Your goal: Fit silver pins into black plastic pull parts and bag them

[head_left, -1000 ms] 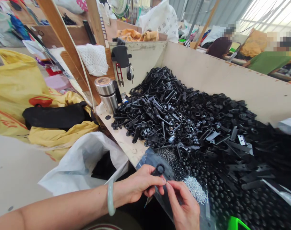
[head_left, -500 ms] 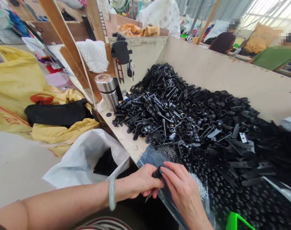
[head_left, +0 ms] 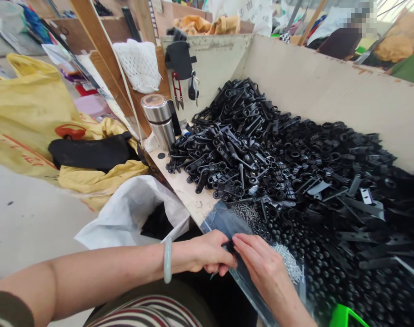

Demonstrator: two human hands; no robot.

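Our left hand closes around a small black part, seemingly steadying it for our right hand, whose fingertips bunch against it, any pinch hidden. Silver screws lie just right of the grip, presumably for easy reach; black pieces heap beyond.

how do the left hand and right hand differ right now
The left hand has a pale green bangle at its wrist; the right hand has none showing.
The left hand is curled around a small black part; the right hand has straighter fingers, with their tips at that part.
The left hand comes in from the left of the view; the right hand from the bottom.
Both are bare and meet at the same part.
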